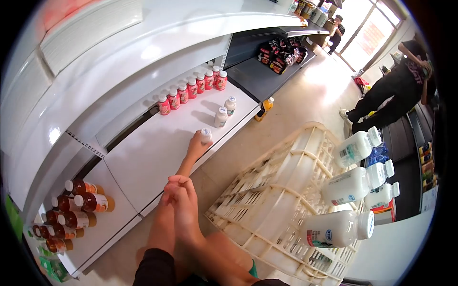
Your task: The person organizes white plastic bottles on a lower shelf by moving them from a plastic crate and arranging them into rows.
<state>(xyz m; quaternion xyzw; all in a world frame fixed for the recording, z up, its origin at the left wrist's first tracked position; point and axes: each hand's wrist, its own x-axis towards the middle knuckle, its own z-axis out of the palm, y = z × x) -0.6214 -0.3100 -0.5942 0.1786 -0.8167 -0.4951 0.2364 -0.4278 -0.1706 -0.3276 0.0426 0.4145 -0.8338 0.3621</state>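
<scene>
White bottle (206,137) in the left hand (194,147), over the white shelf

The white bottle is near the centre of the frame, close to the front edge of the white shelf (152,155). The left hand is clamped around it, leaving the cap in view; whether its base touches the shelf cannot be told. The right hand (180,194) is below in the frame, empty, its fingers loosely bent and apart from the bottle. It overlaps the left forearm in view; contact there is unclear.

Two more white bottles (221,117) stand just beyond the held one. Pink bottles (192,89) line the back of the shelf at upper centre, and brown bottles (94,202) are grouped at lower left. A cream crate (291,186) fills the lower right, with large-looking white containers (329,231) in it, caps toward the right edge. An orange drink bottle (264,110) stands on the floor (300,95) by the shelf's end.
</scene>
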